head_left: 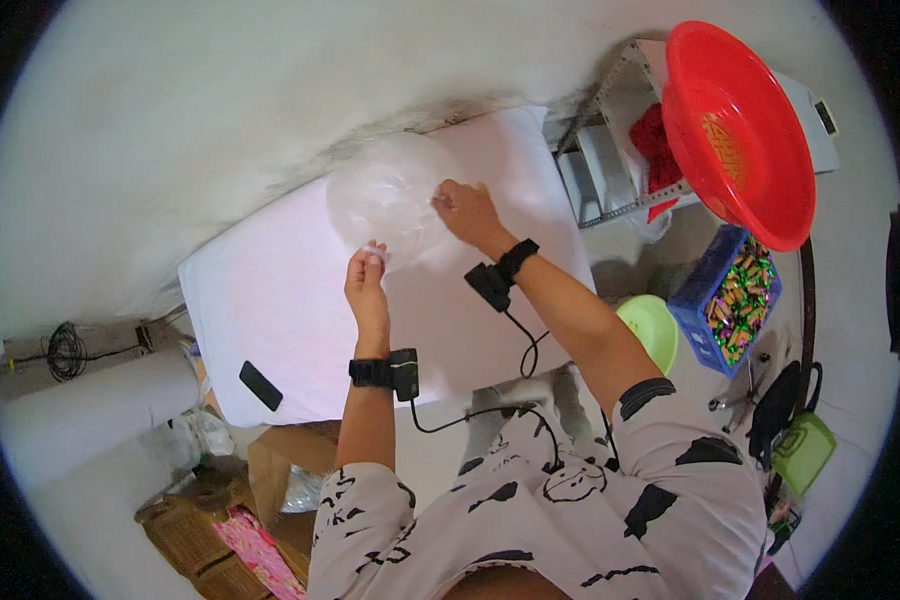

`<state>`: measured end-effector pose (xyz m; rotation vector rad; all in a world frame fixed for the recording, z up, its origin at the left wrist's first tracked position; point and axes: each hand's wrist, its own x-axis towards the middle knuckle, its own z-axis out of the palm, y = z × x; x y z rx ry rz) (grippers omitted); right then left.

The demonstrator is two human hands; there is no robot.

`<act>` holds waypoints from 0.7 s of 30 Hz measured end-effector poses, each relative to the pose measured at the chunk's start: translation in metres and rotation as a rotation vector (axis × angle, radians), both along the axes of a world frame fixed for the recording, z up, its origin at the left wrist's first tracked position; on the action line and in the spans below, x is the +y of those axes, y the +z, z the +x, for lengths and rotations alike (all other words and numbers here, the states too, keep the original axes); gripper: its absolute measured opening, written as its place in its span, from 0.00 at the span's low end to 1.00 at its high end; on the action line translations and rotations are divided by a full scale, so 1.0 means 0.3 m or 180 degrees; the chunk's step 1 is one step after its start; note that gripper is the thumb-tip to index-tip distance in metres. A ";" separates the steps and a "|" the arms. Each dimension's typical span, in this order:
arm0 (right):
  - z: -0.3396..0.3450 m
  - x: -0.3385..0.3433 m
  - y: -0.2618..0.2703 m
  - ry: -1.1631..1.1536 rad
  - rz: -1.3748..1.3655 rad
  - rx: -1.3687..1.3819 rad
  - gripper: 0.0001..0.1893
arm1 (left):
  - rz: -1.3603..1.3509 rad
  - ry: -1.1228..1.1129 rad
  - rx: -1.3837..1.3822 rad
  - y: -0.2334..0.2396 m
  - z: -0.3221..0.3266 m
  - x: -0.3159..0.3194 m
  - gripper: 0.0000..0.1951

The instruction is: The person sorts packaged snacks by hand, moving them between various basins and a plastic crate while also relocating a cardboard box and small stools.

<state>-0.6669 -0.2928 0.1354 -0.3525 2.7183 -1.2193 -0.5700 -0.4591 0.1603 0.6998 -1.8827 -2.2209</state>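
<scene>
A round, see-through piece of thin plastic (390, 191), a balloon or a bag, spreads over the far part of a table covered in white cloth (285, 300). Creases and glints run across its middle. My left hand (367, 277) pinches it at its near edge between thumb and fingers. At its right side, my right hand (465, 210) has curled fingers closed on the plastic's edge, though the fingertips are partly hidden. Each wrist wears a black strap with a small box and a cable.
A black phone (261, 385) lies at the table's near left corner. To the right, a large red basin (742, 135) sits on a metal shelf (607, 112). Below are a blue crate (709, 300) of shiny small pieces and a green basin (656, 330). Cardboard boxes (281, 465) stand lower left.
</scene>
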 end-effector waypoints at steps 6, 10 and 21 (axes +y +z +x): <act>0.146 0.053 0.155 0.0160 -0.1135 -0.0671 0.08 | -0.0232 -0.0691 0.0313 0.097 -0.043 0.171 0.17; 0.237 0.175 0.123 0.0368 -0.3079 -0.1576 0.10 | -0.0522 -0.1625 0.0256 0.096 0.002 0.257 0.27; 0.447 0.358 0.160 0.0907 -0.2564 -0.2534 0.14 | 0.0230 -0.3177 0.0020 0.077 0.160 0.397 0.28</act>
